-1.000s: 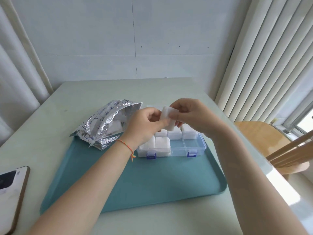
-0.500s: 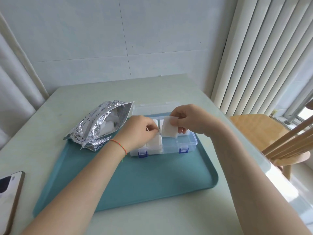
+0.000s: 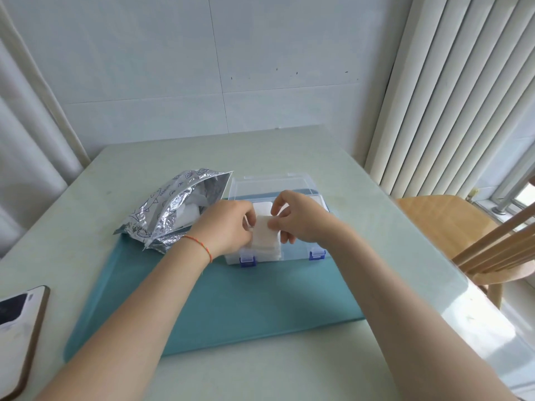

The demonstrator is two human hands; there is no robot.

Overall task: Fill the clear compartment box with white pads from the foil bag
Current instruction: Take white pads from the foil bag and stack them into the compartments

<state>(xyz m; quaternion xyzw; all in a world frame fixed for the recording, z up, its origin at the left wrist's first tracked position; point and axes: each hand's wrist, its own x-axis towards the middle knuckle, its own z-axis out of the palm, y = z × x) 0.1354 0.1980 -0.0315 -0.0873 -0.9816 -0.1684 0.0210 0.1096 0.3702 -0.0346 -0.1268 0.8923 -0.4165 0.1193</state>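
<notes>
While both hands meet over the box, they hold one soft white square pad (image 3: 265,231) between them. The right hand (image 3: 301,219) pinches the pad's right edge with its thumb and fingers. The left hand (image 3: 225,227) has its fingers curled at the pad's left edge, but its fingertips are hidden, so I cannot tell how tightly it holds. A thin orange string bracelet (image 3: 202,247) sits on the left wrist.

The pad hangs just above the front middle part of the clear plastic compartment box with blue clips (image 3: 317,254). More white pads already lie in the box, under and behind the held one. The front right part of the box looks see-through. The clear lid (image 3: 272,183) is open and leans back.

Just left of the box lies the shiny silver foil bag (image 3: 170,209), with its mouth open toward the box. White pads show inside it.

Box and bag both sit on a flat teal tray (image 3: 246,308). The tray rests on a pale green table (image 3: 289,151). A phone with a brown edge (image 3: 20,328) lies at the table's near left corner. A light wooden chair (image 3: 463,235) stands to the right, by the white blinds (image 3: 451,91).
</notes>
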